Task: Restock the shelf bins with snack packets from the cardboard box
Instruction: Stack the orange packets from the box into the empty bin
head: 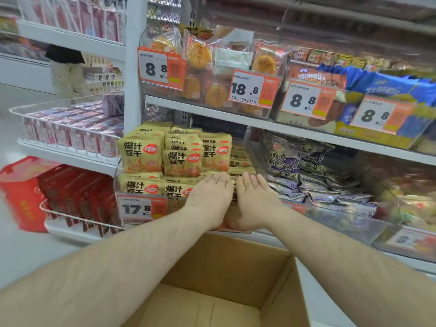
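Left hand (208,197) and right hand (253,199) side by side, nearly touching, fingers straight and flat on yellow snack packets (162,159) stacked in a clear shelf bin (118,185) with a 17.8 price tag (136,208). Open cardboard box (224,279) just below the forearms. Purple packets (306,166) in the bin to the right.

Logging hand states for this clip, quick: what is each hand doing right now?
Left hand: open, fingers straight, resting on the yellow snack packets in the bin.
Right hand: open, fingers straight beside it, holding nothing.
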Motion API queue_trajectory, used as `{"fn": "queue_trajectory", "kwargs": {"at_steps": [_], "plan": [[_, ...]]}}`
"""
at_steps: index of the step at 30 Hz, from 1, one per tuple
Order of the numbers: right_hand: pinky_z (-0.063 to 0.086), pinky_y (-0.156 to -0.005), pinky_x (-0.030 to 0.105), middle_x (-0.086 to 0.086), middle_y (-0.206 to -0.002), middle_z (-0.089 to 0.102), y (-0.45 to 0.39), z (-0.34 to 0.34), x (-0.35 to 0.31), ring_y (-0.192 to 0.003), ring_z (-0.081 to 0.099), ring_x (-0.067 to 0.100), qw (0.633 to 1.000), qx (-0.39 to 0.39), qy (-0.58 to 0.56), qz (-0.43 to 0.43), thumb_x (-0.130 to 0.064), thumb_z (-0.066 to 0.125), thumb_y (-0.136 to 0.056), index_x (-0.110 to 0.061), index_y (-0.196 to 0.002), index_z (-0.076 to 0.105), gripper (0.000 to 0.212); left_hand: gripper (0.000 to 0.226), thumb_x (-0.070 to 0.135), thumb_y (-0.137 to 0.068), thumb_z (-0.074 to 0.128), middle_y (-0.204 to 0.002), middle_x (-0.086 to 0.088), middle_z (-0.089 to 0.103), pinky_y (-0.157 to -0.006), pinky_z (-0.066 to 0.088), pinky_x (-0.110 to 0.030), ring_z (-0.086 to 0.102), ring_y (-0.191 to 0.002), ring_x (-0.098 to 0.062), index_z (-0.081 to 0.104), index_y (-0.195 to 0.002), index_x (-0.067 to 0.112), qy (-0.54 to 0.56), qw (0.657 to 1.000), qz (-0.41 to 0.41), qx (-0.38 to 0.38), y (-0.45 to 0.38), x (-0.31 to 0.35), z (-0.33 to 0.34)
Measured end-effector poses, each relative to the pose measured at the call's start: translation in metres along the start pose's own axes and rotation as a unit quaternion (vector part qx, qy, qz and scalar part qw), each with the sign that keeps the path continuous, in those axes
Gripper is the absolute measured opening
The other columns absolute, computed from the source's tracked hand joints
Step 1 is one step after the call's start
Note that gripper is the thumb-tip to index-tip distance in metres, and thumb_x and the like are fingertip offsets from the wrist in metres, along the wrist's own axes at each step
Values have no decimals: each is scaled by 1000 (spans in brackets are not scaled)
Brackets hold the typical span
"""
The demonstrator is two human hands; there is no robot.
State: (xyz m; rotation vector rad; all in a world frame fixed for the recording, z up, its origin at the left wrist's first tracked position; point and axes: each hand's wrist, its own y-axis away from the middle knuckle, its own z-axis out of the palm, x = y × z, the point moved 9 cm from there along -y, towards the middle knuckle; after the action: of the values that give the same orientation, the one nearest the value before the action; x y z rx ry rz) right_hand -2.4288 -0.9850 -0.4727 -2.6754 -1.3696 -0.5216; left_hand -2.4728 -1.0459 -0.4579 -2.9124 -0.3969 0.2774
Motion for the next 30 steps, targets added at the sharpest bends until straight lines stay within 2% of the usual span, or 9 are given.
{"fn": "queue_trajectory", "kwargs": {"at_steps": [4, 6, 9, 12, 14, 18, 22, 27, 30], "plan": [[-7, -122, 49, 19, -163, -12, -6, -13, 1, -152, -9, 32, 999, 27, -41, 14, -53, 58, -79, 0, -154, -12, 115, 89, 29, -92, 53, -164, -23, -1, -125, 3, -45, -1, -152, -34, -2, -155, -1, -32, 999, -24, -7, -5, -13, 1], [-4, -123, 45, 18, -164, -10, -7, -5, -7, -152, -7, 31, 997, 38, -70, 12, -48, 61, -79, -1, -154, -10, 113, 88, 33, -90, 53, -162, -24, 10, -124, 10, -46, 9, -151, -36, 5, -155, -2, -25, 999, -31, -29, -10, -13, 8], [1, -124, 41, 19, -164, -8, -11, 3, -9, -152, -3, 31, 993, 48, -104, 16, -48, 64, -78, -2, -155, -6, 114, 82, 32, -90, 53, -159, -24, 24, -122, 18, -45, 21, -148, -37, 15, -154, -3, -29, 999, -30, -30, -16, -10, 8], [4, -124, 41, 19, -164, -5, -10, -3, -3, -152, -1, 32, 992, 28, -127, 1, -47, 65, -78, -2, -156, -4, 114, 82, 27, -94, 55, -161, -24, 15, -124, 13, -43, 14, -150, -35, 8, -154, -3, -32, 999, -19, -4, -11, -8, 2], [5, -124, 44, 19, -163, 2, -6, -14, -3, -152, 3, 32, 988, 60, -144, 7, -47, 65, -76, -2, -156, -1, 113, 79, 15, -95, 53, -163, -23, 8, -124, 8, -42, 10, -152, -34, 3, -155, -2, -31, 998, 4, 53, 4, -7, -2], [0, -124, 43, 19, -164, -5, 5, -31, -36, -152, -4, 31, 978, 128, -164, 1, -51, 61, -83, -1, -155, -6, 110, 73, 10, -72, 78, -141, -23, 53, -112, 34, -50, 50, -130, -40, 51, -138, -3, -29, 972, 5, 233, 51, -33, -11], [2, -124, 42, 17, -165, 0, 0, -23, -54, -152, 1, 30, 980, 157, -120, 17, -57, 64, -85, -2, -156, -1, 111, 91, 37, -61, 91, -135, -24, 57, -109, 39, -52, 55, -124, -41, 55, -134, -5, -67, 981, -97, 156, 62, -78, 14], [6, -124, 42, 18, -164, 9, 0, -22, -58, -152, 7, 30, 979, 176, -101, 11, -55, 63, -87, -2, -156, 6, 103, 79, 29, -52, 96, -112, -23, 68, -100, 48, -52, 66, -105, -40, 67, -117, -5, -41, 985, -78, 151, 61, -80, 23], [4, -124, 43, 18, -163, 9, 1, -29, -56, -152, 7, 31, 983, 163, -79, 15, -60, 63, -85, -1, -155, 7, 107, 78, 35, -53, 95, -111, -18, 69, -102, 47, -49, 66, -104, -35, 68, -117, -1, -50, 983, -62, 164, 66, -88, 12]]}}
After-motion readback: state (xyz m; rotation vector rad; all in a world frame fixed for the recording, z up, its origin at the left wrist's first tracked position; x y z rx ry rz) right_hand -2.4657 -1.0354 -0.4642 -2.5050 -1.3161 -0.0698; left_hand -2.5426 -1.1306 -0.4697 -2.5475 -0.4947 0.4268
